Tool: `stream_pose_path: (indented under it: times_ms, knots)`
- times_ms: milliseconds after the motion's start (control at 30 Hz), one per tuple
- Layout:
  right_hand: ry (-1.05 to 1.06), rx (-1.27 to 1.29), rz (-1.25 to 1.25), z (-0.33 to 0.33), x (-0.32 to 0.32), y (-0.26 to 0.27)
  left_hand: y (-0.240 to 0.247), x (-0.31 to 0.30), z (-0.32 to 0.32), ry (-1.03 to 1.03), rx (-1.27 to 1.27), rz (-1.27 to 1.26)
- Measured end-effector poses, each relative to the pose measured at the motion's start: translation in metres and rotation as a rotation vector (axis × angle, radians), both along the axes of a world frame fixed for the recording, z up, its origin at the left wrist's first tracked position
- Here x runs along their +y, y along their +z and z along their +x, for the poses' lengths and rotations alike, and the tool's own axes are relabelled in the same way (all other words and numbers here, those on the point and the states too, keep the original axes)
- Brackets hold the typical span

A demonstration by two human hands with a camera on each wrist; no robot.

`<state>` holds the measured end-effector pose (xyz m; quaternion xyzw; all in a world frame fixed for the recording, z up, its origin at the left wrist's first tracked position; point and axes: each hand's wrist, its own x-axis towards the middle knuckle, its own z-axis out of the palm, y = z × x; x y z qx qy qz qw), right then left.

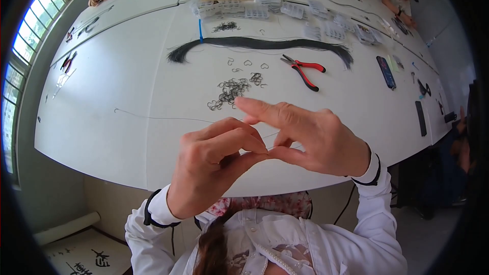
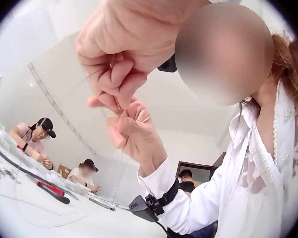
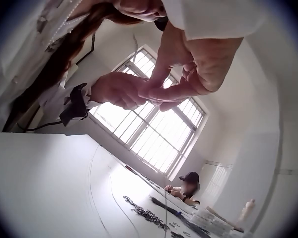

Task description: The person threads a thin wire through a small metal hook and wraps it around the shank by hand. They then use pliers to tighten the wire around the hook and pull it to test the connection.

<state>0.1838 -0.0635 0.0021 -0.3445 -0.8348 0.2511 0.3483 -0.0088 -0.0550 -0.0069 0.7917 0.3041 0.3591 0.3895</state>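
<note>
Above the table's near edge, my left hand point(image 1: 211, 160) and right hand point(image 1: 318, 140) meet at the fingertips. Both pinch a thin wire point(image 1: 168, 118); its hooked far end shows left of the hands in the head view. In the left wrist view, bent fingers of the left hand point(image 2: 124, 64) press together just above the right hand point(image 2: 139, 131). The right index finger points out over the left fingers in the head view. Whatever small part sits between the fingertips is hidden. Just beyond the hands lies a pile of small dark wire hooks point(image 1: 232, 91).
A bundle of black wires point(image 1: 265, 44) with a blue tie lies across the table point(image 1: 112, 147). Red-handled pliers point(image 1: 305, 71) are right of the hooks, and a phone point(image 1: 386, 73) lies farther right. Clear plastic boxes point(image 1: 267, 0) stand behind. Other people sit around the far side.
</note>
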Motion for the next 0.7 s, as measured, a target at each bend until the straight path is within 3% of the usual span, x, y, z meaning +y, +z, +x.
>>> stream_pose_path:
  times_ms: [33,100,133,200,333,433,533,567,633,700]
  knots:
    - [-0.002,0.001,0.000,0.004,0.000,0.002,0.000,-0.001,-0.001,0.038,-0.022,-0.037]
    - [-0.038,0.033,-0.427,0.017,0.001,0.007,0.000,-0.001,-0.003,0.077,-0.044,-0.075]
    - [-0.037,0.034,-0.429,0.018,0.001,0.002,-0.001,-0.001,-0.004,0.067,-0.038,-0.082]
    - [-0.069,0.306,-0.512,0.019,0.000,-0.015,-0.002,-0.001,-0.004,0.055,-0.032,-0.093]
    - [-0.144,0.348,-0.509,0.018,-0.003,-0.015,-0.003,-0.002,0.003,0.106,-0.031,0.052]
    - [-0.274,0.456,-0.416,0.023,-0.007,-0.013,-0.005,-0.001,0.002,0.168,-0.010,0.151]
    - [-0.346,0.200,0.139,0.029,-0.013,0.002,-0.009,-0.001,0.003,0.188,0.018,0.234]
    - [-0.347,0.201,0.137,0.026,-0.015,0.005,-0.010,-0.001,0.004,0.185,0.035,0.277]
    - [-0.278,0.031,0.405,0.015,-0.020,0.008,-0.010,-0.002,0.007,0.169,0.052,0.306]
    - [-0.268,-0.064,0.415,0.010,-0.022,0.007,-0.009,-0.002,0.009,0.153,0.066,0.334]
